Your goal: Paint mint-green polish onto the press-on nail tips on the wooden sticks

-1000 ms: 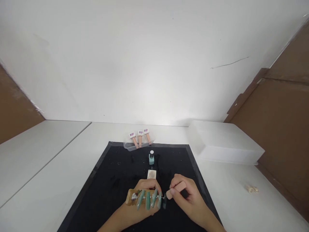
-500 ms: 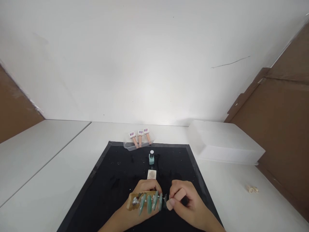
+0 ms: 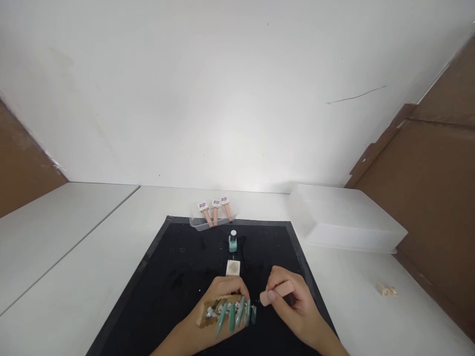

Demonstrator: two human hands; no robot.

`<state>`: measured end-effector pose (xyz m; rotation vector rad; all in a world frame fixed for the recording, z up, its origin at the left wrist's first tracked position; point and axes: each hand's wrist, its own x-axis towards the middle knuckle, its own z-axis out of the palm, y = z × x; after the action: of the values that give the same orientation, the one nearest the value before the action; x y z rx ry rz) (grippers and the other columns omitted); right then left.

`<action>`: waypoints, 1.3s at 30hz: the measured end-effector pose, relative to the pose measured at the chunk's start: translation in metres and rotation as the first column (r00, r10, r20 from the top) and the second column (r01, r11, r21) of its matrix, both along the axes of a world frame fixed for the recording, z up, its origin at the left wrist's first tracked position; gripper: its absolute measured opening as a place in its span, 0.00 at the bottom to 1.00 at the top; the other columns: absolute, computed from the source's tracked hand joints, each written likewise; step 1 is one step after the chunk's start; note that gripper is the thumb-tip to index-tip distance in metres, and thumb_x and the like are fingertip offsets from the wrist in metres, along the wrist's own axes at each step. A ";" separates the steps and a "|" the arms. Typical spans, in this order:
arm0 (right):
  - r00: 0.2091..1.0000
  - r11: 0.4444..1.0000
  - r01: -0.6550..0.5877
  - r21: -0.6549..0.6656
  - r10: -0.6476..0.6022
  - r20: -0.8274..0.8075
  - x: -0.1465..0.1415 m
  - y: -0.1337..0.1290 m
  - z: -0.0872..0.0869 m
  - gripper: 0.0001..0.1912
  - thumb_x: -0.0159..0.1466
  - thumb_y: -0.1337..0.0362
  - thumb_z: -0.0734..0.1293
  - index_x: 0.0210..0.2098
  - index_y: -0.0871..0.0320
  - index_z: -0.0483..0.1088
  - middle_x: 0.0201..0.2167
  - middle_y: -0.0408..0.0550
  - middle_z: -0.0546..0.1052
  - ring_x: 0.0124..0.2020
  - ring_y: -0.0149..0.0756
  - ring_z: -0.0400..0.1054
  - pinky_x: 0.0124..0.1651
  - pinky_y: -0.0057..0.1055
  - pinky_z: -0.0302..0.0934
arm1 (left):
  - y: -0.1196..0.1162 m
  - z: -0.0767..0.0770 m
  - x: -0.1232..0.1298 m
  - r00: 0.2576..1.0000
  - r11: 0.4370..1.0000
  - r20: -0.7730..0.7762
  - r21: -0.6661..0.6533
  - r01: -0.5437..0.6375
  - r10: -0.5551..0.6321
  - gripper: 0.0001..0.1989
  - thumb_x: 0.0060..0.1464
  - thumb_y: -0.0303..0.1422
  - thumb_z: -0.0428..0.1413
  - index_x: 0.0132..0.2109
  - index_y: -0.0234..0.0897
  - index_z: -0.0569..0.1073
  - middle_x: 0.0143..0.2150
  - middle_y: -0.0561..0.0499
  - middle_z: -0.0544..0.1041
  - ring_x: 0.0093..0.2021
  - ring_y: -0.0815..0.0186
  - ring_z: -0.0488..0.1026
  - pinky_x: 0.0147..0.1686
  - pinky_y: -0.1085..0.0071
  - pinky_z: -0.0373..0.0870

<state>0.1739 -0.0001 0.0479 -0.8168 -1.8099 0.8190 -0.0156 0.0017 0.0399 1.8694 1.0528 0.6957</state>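
Near the bottom centre, my left hand is closed around a tan holder that carries several long green nail tips on metal stems. Just to its right, my right hand pinches a pale pink stick-like piece between thumb and fingers. Its blunt end points toward the nail tips, with a gap between them. Beyond my left hand, a small whitish square block lies on the black mat. A teal polish bottle with a dark and white cap stands behind the block.
Three white-capped bottles with pink handles lean in a clear tray at the mat's back edge. A white box sits at the right. Small beige rings lie on the white table near the brown cardboard.
My right hand has moved right and slightly up, away from the nail tips, and more of the pink piece shows. The held nail tips have shifted slightly.
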 end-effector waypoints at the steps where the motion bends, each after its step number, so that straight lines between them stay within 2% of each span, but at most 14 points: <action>1: 1.000 1.000 -0.030 0.005 0.030 0.004 0.000 -0.001 0.001 0.09 0.60 0.72 0.61 0.24 0.56 0.64 0.20 0.42 0.69 0.20 0.30 0.61 0.23 0.26 0.55 | 0.001 0.000 0.001 1.000 1.000 -0.002 0.012 -0.006 0.006 0.02 0.46 0.28 0.54 0.28 0.36 0.70 0.26 0.52 0.72 0.26 0.70 0.65 0.26 0.76 0.61; 4: 0.995 0.996 -0.088 0.000 0.088 0.044 -0.001 -0.002 0.003 0.09 0.57 0.74 0.62 0.24 0.56 0.64 0.19 0.40 0.69 0.19 0.29 0.61 0.23 0.25 0.55 | 0.001 -0.001 0.002 1.000 0.998 -0.002 0.062 -0.028 0.028 0.02 0.46 0.29 0.54 0.28 0.37 0.70 0.25 0.53 0.71 0.25 0.70 0.64 0.28 0.75 0.62; 7: 0.997 0.997 -0.069 -0.020 0.070 0.042 -0.002 0.000 0.002 0.10 0.58 0.74 0.62 0.23 0.56 0.63 0.20 0.41 0.69 0.19 0.29 0.61 0.23 0.26 0.55 | 0.000 -0.002 0.001 0.998 0.997 -0.012 0.056 -0.060 0.061 0.03 0.47 0.28 0.53 0.28 0.37 0.70 0.26 0.53 0.71 0.28 0.68 0.67 0.31 0.75 0.65; 9: 0.999 0.999 -0.041 -0.023 0.041 0.002 -0.003 0.001 0.000 0.11 0.60 0.73 0.62 0.22 0.56 0.62 0.21 0.42 0.70 0.21 0.30 0.62 0.24 0.26 0.55 | -0.002 -0.004 0.000 0.998 0.998 0.010 -0.024 -0.059 0.059 0.03 0.48 0.27 0.52 0.29 0.37 0.71 0.27 0.53 0.71 0.29 0.69 0.68 0.29 0.76 0.67; 13: 0.999 0.999 -0.006 -0.033 0.005 -0.046 -0.003 0.001 -0.005 0.12 0.62 0.71 0.61 0.23 0.56 0.63 0.23 0.42 0.69 0.23 0.31 0.63 0.26 0.27 0.55 | -0.003 -0.010 -0.003 0.994 0.970 0.098 -0.242 -0.029 0.055 0.02 0.47 0.28 0.55 0.32 0.36 0.70 0.29 0.54 0.68 0.22 0.74 0.66 0.19 0.80 0.67; 16: 0.997 0.998 0.039 -0.040 -0.042 -0.060 -0.002 0.001 -0.007 0.11 0.63 0.71 0.62 0.24 0.56 0.64 0.24 0.43 0.68 0.24 0.31 0.62 0.26 0.28 0.55 | -0.002 -0.013 -0.005 0.987 0.957 0.142 -0.289 -0.031 0.075 0.04 0.45 0.30 0.57 0.31 0.35 0.70 0.30 0.55 0.67 0.21 0.75 0.66 0.19 0.81 0.68; 19: 0.991 0.998 0.056 -0.026 -0.059 -0.119 -0.001 0.002 -0.008 0.10 0.64 0.70 0.62 0.25 0.55 0.64 0.26 0.43 0.68 0.26 0.32 0.62 0.28 0.28 0.56 | 0.000 -0.015 -0.006 0.971 0.945 0.232 -0.327 0.018 0.062 0.06 0.45 0.31 0.59 0.30 0.34 0.70 0.29 0.55 0.67 0.21 0.75 0.66 0.19 0.79 0.69; 23: 0.979 0.999 -0.053 0.004 0.053 -0.196 0.001 0.003 -0.006 0.11 0.64 0.68 0.62 0.25 0.55 0.65 0.25 0.42 0.70 0.26 0.32 0.62 0.29 0.28 0.57 | 0.003 -0.015 -0.007 0.940 0.910 0.335 -0.405 0.086 0.060 0.08 0.45 0.32 0.60 0.31 0.34 0.70 0.25 0.56 0.69 0.20 0.74 0.67 0.19 0.77 0.69; 26: 0.971 0.987 -0.158 -0.014 0.152 -0.183 0.002 0.002 -0.004 0.08 0.64 0.67 0.63 0.28 0.54 0.67 0.24 0.42 0.70 0.24 0.32 0.62 0.28 0.29 0.56 | 0.005 -0.013 -0.006 0.925 0.888 0.372 -0.447 0.108 0.075 0.09 0.44 0.32 0.61 0.31 0.33 0.70 0.22 0.56 0.69 0.20 0.73 0.67 0.19 0.77 0.69; 28: 0.972 0.982 -0.183 -0.054 0.173 -0.157 0.002 0.001 -0.003 0.05 0.64 0.67 0.63 0.31 0.54 0.68 0.24 0.42 0.71 0.24 0.32 0.62 0.27 0.29 0.56 | 0.006 -0.012 -0.005 0.915 0.880 0.393 -0.461 0.113 0.088 0.09 0.43 0.32 0.61 0.30 0.33 0.70 0.22 0.56 0.70 0.20 0.73 0.68 0.19 0.77 0.69; 34: 0.970 0.991 -0.122 -0.047 0.110 -0.215 0.000 0.002 -0.005 0.09 0.65 0.67 0.62 0.28 0.54 0.68 0.27 0.42 0.70 0.27 0.31 0.63 0.30 0.28 0.56 | 0.005 -0.017 -0.004 0.876 0.859 0.474 -0.481 0.177 0.086 0.08 0.44 0.32 0.61 0.30 0.32 0.71 0.20 0.56 0.70 0.19 0.73 0.69 0.17 0.79 0.68; 39: 0.954 0.993 -0.087 -0.085 0.059 -0.294 0.001 0.004 -0.011 0.09 0.65 0.62 0.62 0.29 0.54 0.68 0.28 0.43 0.68 0.27 0.31 0.61 0.28 0.27 0.54 | 0.004 -0.022 -0.005 0.863 0.847 0.490 -0.505 0.164 0.125 0.06 0.44 0.30 0.60 0.29 0.32 0.71 0.19 0.56 0.70 0.18 0.73 0.68 0.16 0.79 0.68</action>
<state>0.1747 0.0041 0.0369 -0.6540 -1.5552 1.0255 -0.0207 0.0059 0.0175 1.1189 0.7674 0.7359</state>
